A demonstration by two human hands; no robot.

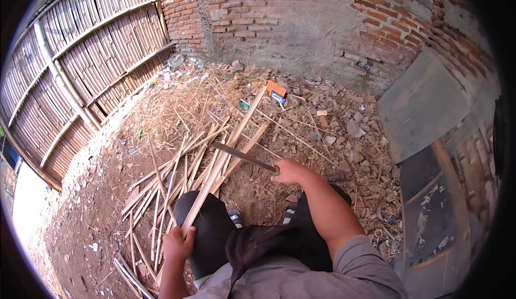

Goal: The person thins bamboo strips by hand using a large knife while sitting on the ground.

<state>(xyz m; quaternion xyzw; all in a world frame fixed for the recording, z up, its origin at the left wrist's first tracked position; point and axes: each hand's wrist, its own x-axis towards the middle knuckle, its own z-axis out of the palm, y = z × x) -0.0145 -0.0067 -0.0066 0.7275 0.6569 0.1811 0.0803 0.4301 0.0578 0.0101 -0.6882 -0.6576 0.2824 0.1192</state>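
Observation:
My left hand (178,243) is closed around the near end of a long, pale bamboo strip (202,197), beside my left knee. The strip slants away from me, up and to the right, over other split pieces. My right hand (288,171) grips the handle end of a machete (245,157), whose dark blade points left. Its blade lies across the strip, about midway along; whether it touches or hovers just above, I cannot tell. Several loose bamboo strips (156,202) are heaped on the ground to the left of my knees.
Rubble, dry straw (129,124) and litter cover the ground ahead, with an orange piece (277,89) among it. A bamboo fence (80,57) stands on the left and a brick wall (301,25) at the back. Grey sheets (424,105) and a dark framed panel (430,213) lean at the right.

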